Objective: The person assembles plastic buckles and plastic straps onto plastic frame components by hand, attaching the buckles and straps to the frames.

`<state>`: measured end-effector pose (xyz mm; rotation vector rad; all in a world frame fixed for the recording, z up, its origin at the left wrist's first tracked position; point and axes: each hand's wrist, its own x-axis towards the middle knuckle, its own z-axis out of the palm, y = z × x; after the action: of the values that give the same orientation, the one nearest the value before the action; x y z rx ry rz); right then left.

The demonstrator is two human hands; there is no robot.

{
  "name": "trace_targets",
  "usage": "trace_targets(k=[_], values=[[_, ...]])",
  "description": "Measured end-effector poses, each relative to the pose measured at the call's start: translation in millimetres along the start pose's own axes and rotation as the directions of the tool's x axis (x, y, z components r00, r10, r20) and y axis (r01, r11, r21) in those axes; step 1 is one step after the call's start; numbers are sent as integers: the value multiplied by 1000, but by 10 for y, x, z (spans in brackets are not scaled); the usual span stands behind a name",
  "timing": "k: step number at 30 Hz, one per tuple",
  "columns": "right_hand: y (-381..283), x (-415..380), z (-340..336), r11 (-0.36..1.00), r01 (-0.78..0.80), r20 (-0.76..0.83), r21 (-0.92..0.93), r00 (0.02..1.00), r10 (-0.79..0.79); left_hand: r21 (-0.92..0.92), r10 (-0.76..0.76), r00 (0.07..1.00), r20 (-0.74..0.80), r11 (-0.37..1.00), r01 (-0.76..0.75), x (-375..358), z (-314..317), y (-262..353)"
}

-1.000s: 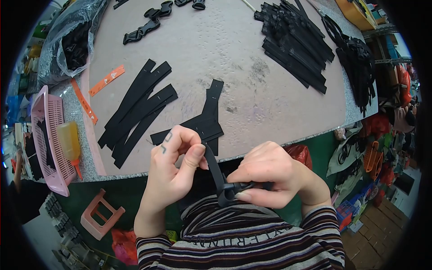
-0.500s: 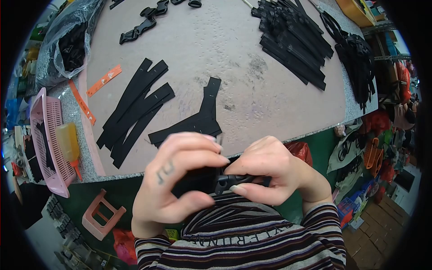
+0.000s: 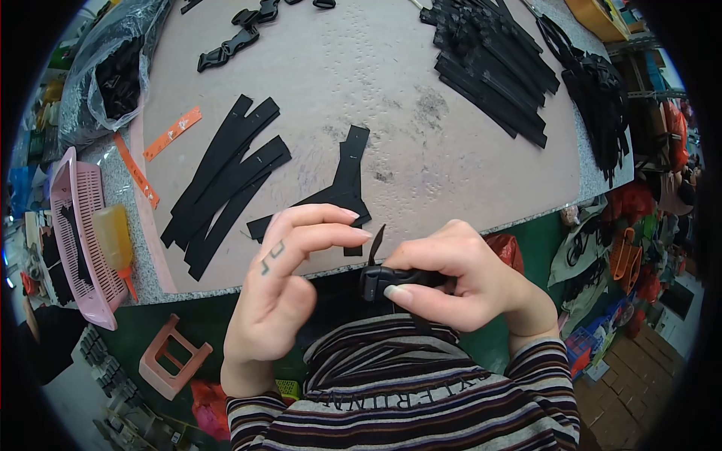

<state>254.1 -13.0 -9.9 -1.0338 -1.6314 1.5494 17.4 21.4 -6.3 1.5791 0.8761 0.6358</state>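
My right hand [image 3: 459,278] pinches a black plastic buckle [image 3: 372,283] between thumb and forefinger, just off the table's front edge. A black strap end [image 3: 377,244] sticks up out of the buckle; the rest of the strap is mostly hidden by the hand. Left of the buckle is my left hand [image 3: 282,293], its fingers curved and apart, holding nothing and not touching the strap. Behind the hands, a few folded black webbing straps [image 3: 342,192] lie on the table, and a looser bunch of black straps [image 3: 226,180] lies to their left.
On the table [image 3: 481,180] are a large pile of black straps [image 3: 492,68], a row of black buckles [image 3: 228,49] and orange strips [image 3: 173,134]. A plastic bag [image 3: 113,75], pink basket [image 3: 83,225] and yellow bottle [image 3: 113,237] line the left edge. A pink stool [image 3: 173,359] stands below.
My left hand has drawn back from the buckle and its fingers have lifted. The buckle has turned in my right hand, and the strap end now stands up from it.
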Motion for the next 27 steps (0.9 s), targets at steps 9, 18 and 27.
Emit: trace_targets(k=[9,18,27], values=[[64,14,-16,996,50,102,71,993,-57,-142,33,983,178,990,-7,80,12,-118],[37,-5,-108,992,-21,164,124,986,0,-95,-122,982,147,986,137,-29,-56,-116],[97,1,-43,996,34,211,88,976,-52,-427,-69,977,200,892,150,-29,-75,-110]])
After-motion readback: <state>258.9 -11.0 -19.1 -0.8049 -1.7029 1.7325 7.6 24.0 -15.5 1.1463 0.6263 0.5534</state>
